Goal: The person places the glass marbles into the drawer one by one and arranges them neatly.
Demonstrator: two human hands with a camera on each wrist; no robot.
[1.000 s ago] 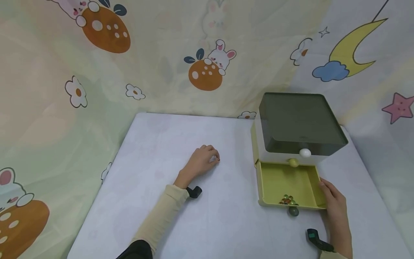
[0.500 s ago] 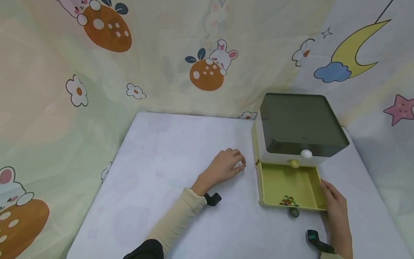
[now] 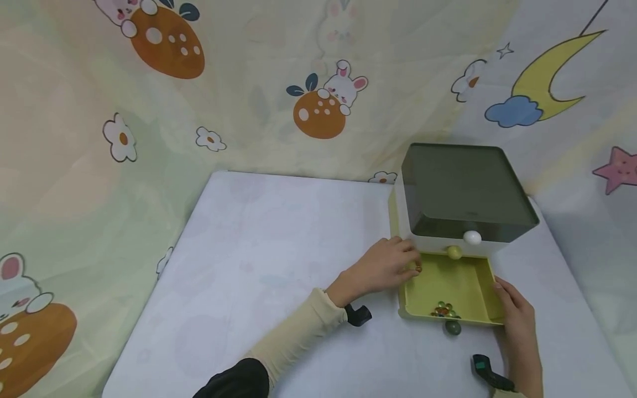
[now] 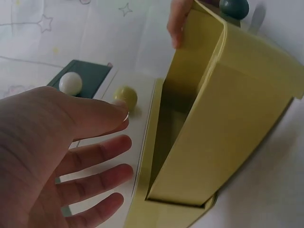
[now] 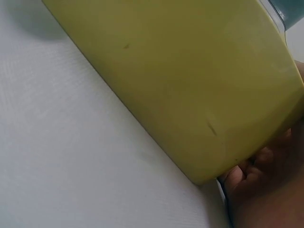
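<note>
My left hand [image 3: 380, 269] is over the left rim of the pulled-out yellow-green drawer [image 3: 463, 282]. Between its thumb and forefinger it pinches a small amber marble [image 3: 418, 269]; in the left wrist view the thumb mostly hides it, and the other fingers are spread. Several glass marbles [image 3: 444, 310] lie together near the drawer's front wall. On the right, my right hand [image 3: 518, 312] holds the drawer's side near the front corner, its thumb at the rim. The right wrist view shows the drawer front [image 5: 190, 85] and part of that hand beside it, in shadow.
The drawer belongs to a small cabinet [image 3: 473, 190] with a dark green top, at the table's back right. White [image 3: 472, 237], yellow-green [image 3: 454, 252] and dark green [image 3: 453, 328] round knobs stick out in front. A white table [image 3: 278, 221] extends to the left; patterned cloth hangs behind.
My left hand has moved right across the table with the pinched marble, from the middle to above the drawer's left side. My right hand and the drawer have stayed in place.
</note>
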